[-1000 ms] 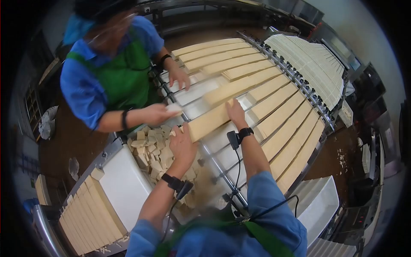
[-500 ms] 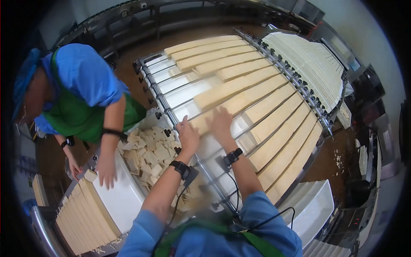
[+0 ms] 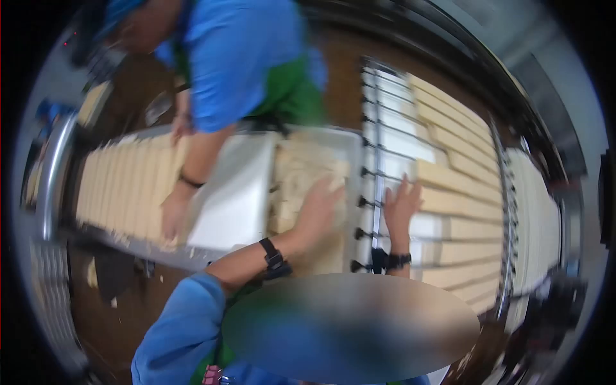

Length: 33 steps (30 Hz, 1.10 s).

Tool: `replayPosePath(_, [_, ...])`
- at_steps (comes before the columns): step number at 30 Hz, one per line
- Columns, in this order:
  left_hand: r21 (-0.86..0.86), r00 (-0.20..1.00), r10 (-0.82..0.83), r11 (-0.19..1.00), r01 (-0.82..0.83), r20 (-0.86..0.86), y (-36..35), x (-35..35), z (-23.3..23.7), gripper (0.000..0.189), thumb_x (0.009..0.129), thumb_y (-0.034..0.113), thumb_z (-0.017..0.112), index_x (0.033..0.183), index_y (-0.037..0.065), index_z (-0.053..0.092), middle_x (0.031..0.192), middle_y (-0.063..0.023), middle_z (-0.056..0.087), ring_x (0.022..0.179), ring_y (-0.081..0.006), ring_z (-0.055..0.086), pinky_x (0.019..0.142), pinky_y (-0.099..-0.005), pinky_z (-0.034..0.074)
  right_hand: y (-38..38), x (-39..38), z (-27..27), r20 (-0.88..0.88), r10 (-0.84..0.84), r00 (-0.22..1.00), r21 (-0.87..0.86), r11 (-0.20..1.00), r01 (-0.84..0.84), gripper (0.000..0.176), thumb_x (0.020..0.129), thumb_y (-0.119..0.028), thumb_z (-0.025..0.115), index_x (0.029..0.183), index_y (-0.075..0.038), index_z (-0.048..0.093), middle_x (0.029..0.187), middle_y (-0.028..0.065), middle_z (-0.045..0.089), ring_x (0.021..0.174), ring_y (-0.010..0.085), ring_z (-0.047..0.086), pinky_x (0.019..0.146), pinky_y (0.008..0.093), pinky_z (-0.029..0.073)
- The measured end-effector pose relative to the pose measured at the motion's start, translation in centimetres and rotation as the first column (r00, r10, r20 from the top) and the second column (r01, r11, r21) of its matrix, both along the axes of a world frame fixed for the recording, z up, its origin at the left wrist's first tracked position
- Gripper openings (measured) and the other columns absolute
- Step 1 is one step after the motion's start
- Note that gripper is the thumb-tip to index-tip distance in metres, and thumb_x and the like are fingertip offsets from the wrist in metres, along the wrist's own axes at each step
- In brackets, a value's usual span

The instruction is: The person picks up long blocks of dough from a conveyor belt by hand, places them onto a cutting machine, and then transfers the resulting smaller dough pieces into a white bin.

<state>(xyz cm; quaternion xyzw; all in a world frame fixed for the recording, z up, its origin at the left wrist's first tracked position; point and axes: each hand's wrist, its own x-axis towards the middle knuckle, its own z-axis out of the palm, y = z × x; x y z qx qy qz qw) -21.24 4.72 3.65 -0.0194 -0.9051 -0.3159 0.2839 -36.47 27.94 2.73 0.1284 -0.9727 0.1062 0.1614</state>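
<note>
My left hand [image 3: 316,208] is over the bin of broken pale pieces [image 3: 301,154], its fingers smeared by motion. A pale flat piece [image 3: 335,172] shows at its fingertips; whether the hand grips it I cannot tell. My right hand [image 3: 403,204] is over the near end of the slatted rack, fingers stretched and apart. Long pale cream slabs [image 3: 455,176] lie side by side in the rack's lanes, and the end of one is just beyond the right fingertips. A metal rail with black knobs [image 3: 367,172] runs between my two hands.
At the left, a co-worker in a blue shirt and green apron [image 3: 289,90] leans over a row of upright pale slabs [image 3: 122,186]. A white panel [image 3: 234,192] lies between that row and the bin. Crumbs dot the brown floor [image 3: 96,308].
The view has swung left. My left hand has gone from a slab on the rack to over the bin of pieces. My right hand has come off the slab towards the rail.
</note>
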Motion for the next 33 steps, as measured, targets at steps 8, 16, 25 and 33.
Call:
replayPosePath(8, [-0.068,1.000,0.008,0.998,-0.007,0.017,-18.0,24.2,-3.9,0.024,0.087,0.022,0.080,0.103,0.006,0.072,0.093,-0.0098,0.069,0.082,-0.0353,0.069,0.077,-0.0481,0.056,-25.3,14.3,8.8,0.187,0.872,0.452,-0.723,0.434,-0.537,0.024,0.101,-0.009,0.067,0.122,0.000,0.073,0.112,0.0176,0.077,0.101,0.0316,0.074,0.090,0.0356,0.057])
replayPosePath(16, [0.156,0.338,0.892,0.304,-0.940,0.300,-26.5,35.7,-8.2,0.060,0.089,0.020,0.077,0.137,-0.004,0.051,0.132,-0.0272,0.045,0.121,-0.0458,0.053,0.106,-0.0502,0.046,-49.4,25.2,7.6,0.016,0.992,0.126,-0.575,0.112,-0.810,0.038,0.098,-0.012,0.069,0.131,0.005,0.064,0.124,0.0242,0.068,0.114,0.0398,0.067,0.099,0.0460,0.053])
replayPosePath(25, [0.214,0.425,0.786,0.367,-0.905,0.449,-29.8,33.1,-6.3,0.076,0.083,0.010,0.082,0.148,-0.004,0.044,0.135,-0.0274,0.038,0.115,-0.0489,0.058,0.097,-0.0499,0.053,-67.4,18.3,-6.5,0.226,0.818,0.529,0.075,0.526,-0.847,0.055,0.096,-0.032,0.068,0.132,0.007,0.059,0.130,0.0265,0.061,0.127,0.0430,0.054,0.108,0.0521,0.045])
replayPosePath(33, [0.230,0.411,0.741,0.341,-0.912,0.531,-30.7,32.6,-6.6,0.083,0.080,0.016,0.087,0.150,0.000,0.044,0.134,-0.0246,0.040,0.116,-0.0456,0.058,0.095,-0.0503,0.053,-69.6,18.5,-6.8,0.224,0.706,0.672,0.106,0.667,-0.737,0.044,0.095,-0.039,0.069,0.118,-0.002,0.071,0.126,0.0203,0.058,0.123,0.0402,0.053,0.099,0.0577,0.045])
